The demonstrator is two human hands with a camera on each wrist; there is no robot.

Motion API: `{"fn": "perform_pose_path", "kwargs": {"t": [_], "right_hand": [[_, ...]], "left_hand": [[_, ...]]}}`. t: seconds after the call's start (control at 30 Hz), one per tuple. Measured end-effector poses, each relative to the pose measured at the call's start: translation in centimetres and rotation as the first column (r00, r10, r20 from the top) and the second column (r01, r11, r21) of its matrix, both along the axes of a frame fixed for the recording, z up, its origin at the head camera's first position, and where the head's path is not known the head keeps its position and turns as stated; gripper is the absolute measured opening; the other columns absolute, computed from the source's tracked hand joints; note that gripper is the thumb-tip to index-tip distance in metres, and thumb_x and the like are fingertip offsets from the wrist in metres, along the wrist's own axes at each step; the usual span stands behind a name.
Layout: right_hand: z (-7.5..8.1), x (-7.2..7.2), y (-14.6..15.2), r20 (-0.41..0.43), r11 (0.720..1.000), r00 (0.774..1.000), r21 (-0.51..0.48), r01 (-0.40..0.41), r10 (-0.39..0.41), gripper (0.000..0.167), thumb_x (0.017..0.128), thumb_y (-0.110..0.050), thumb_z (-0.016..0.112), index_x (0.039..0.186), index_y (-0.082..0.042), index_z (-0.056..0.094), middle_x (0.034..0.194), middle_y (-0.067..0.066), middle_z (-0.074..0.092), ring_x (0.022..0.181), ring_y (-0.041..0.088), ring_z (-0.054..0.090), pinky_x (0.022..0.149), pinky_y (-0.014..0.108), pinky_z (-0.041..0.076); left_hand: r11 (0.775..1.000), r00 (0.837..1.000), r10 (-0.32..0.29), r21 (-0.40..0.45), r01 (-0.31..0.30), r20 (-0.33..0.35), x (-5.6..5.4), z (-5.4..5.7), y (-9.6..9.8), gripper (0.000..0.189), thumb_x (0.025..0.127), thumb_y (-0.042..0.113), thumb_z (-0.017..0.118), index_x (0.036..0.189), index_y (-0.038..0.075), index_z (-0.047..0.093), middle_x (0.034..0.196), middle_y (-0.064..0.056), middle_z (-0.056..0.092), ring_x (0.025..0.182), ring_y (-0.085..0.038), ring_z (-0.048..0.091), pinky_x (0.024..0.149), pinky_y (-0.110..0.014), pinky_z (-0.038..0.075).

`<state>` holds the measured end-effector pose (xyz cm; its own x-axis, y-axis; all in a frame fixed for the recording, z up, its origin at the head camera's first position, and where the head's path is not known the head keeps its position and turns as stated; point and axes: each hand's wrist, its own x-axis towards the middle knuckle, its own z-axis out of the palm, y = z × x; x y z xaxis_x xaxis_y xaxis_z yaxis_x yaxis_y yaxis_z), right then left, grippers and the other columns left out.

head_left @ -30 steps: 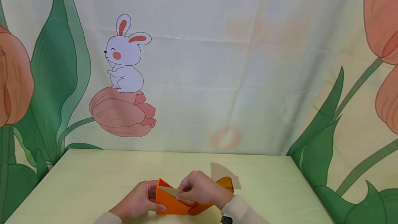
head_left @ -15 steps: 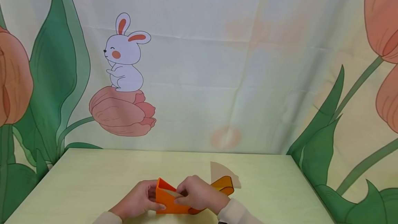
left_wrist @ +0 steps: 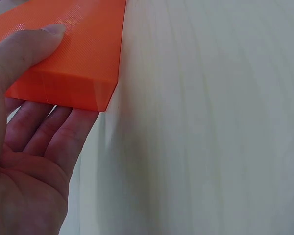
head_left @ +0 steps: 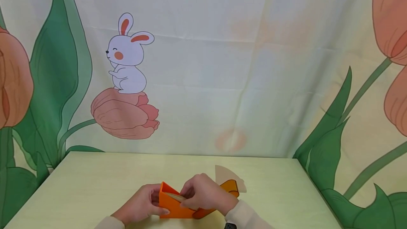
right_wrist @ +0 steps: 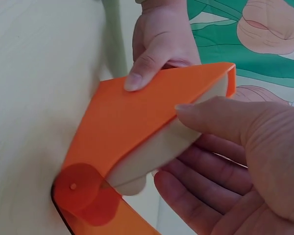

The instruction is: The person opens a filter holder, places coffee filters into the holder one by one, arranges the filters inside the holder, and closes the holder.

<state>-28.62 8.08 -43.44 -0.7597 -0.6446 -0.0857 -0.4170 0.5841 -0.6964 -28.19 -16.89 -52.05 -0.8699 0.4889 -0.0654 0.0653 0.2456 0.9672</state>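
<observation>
At the far left, a cloth backdrop printed with a rabbit (head_left: 130, 78) hangs behind the pale table (head_left: 111, 179). At the near edge, left of centre, the left grip (head_left: 140, 204), a bare hand, holds the left end of an orange box (head_left: 176, 207); the thumb lies on the near face, the fingers on the far side. The box stands on the table with its sloping mouth facing up and right. Next to the right is a beige piece (head_left: 173, 197), seated partly inside the box, its upper edge exposed along the mouth. The right grip (head_left: 205, 195) is narrow: thumb and fingers pinch this edge above the box. The piece therefore lies between both grips, at the right fingertips. Right of the box, an amber lid (head_left: 230, 187) is swung open, joined at the lower right corner by a round pivot (right_wrist: 74, 187). Just beyond it, a fan-shaped sheet (head_left: 226, 174) lies on the table.
</observation>
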Motion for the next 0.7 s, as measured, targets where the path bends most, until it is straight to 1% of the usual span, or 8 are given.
{"fn": "perform_pose_path", "kwargs": {"t": [0.1, 0.17, 0.3, 0.4, 0.53, 0.63, 0.7], "right_hand": [[0.5, -0.1, 0.3, 0.010, 1.000, 1.000, 0.002, 0.013, -0.013, 0.015, 0.083, -0.016, 0.086, 0.095, -0.010, 0.081, 0.078, -0.009, 0.075, 0.069, 0.001, 0.067, 0.070, 0.015, 0.057], [0.9, -0.2, 0.6, -0.003, 1.000, 1.000, 0.009, 0.019, -0.019, 0.014, 0.083, -0.017, 0.086, 0.095, -0.011, 0.080, 0.079, -0.009, 0.075, 0.070, 0.000, 0.068, 0.071, 0.015, 0.057], [2.0, -0.4, 1.5, -0.018, 0.999, 0.999, 0.009, 0.044, -0.044, 0.014, 0.083, -0.020, 0.086, 0.094, -0.014, 0.080, 0.083, -0.009, 0.076, 0.074, 0.001, 0.068, 0.074, 0.017, 0.058], [3.0, -0.8, 2.3, -0.024, 0.997, 0.997, 0.025, 0.068, -0.068, 0.016, 0.083, -0.025, 0.086, 0.096, -0.018, 0.079, 0.087, -0.011, 0.076, 0.078, 0.002, 0.069, 0.076, 0.020, 0.058], [3.8, -1.7, 3.6, -0.041, 0.995, 0.995, 0.039, 0.090, -0.088, 0.021, 0.085, -0.029, 0.085, 0.102, -0.019, 0.079, 0.095, -0.010, 0.076, 0.087, 0.006, 0.069, 0.082, 0.026, 0.059], [4.0, -2.8, 4.8, -0.041, 0.993, 0.993, 0.030, 0.114, -0.113, 0.026, 0.086, -0.031, 0.084, 0.107, -0.018, 0.078, 0.102, -0.007, 0.075, 0.094, 0.011, 0.069, 0.087, 0.032, 0.059], [4.0, -3.5, 5.6, -0.042, 0.990, 0.990, 0.029, 0.138, -0.136, 0.028, 0.087, -0.034, 0.082, 0.110, -0.017, 0.077, 0.106, -0.005, 0.075, 0.098, 0.013, 0.068, 0.089, 0.035, 0.059]], "left_hand": [[1.000, 1.000, 0.004, -0.001, -0.004, 0.003, 0.0, 0.0, 0.1, 0.049, 0.081, 0.021, 0.088, 0.126, 0.013, 0.069, 0.120, -0.005, 0.075, 0.105, -0.023, 0.071, 0.096, -0.037, 0.060], [1.000, 1.000, 0.005, -0.001, -0.005, 0.006, 0.0, 0.0, 0.1, 0.050, 0.081, 0.021, 0.088, 0.126, 0.013, 0.069, 0.121, -0.005, 0.075, 0.105, -0.023, 0.072, 0.097, -0.038, 0.060], [1.000, 1.000, 0.010, 0.000, -0.010, 0.016, 0.0, 0.0, 0.1, 0.050, 0.080, 0.021, 0.088, 0.126, 0.013, 0.069, 0.120, -0.005, 0.075, 0.105, -0.023, 0.071, 0.097, -0.039, 0.060], [1.000, 1.000, 0.011, -0.003, -0.011, 0.017, -0.1, 0.0, 0.2, 0.051, 0.080, 0.020, 0.088, 0.127, 0.013, 0.068, 0.121, -0.004, 0.075, 0.105, -0.023, 0.071, 0.098, -0.039, 0.060], [1.000, 1.000, 0.008, -0.003, -0.007, 0.021, -0.1, 0.1, 0.2, 0.052, 0.080, 0.019, 0.088, 0.127, 0.013, 0.068, 0.122, -0.004, 0.074, 0.106, -0.023, 0.071, 0.098, -0.038, 0.060], [1.000, 1.000, 0.007, -0.002, -0.007, 0.024, -0.1, 0.2, 0.2, 0.052, 0.080, 0.019, 0.088, 0.127, 0.013, 0.068, 0.122, -0.004, 0.074, 0.106, -0.023, 0.071, 0.097, -0.038, 0.060], [1.000, 1.000, 0.006, -0.004, -0.006, 0.027, 0.0, 0.2, 0.2, 0.051, 0.080, 0.019, 0.088, 0.127, 0.013, 0.068, 0.122, -0.004, 0.074, 0.106, -0.022, 0.070, 0.097, -0.039, 0.060]]}}
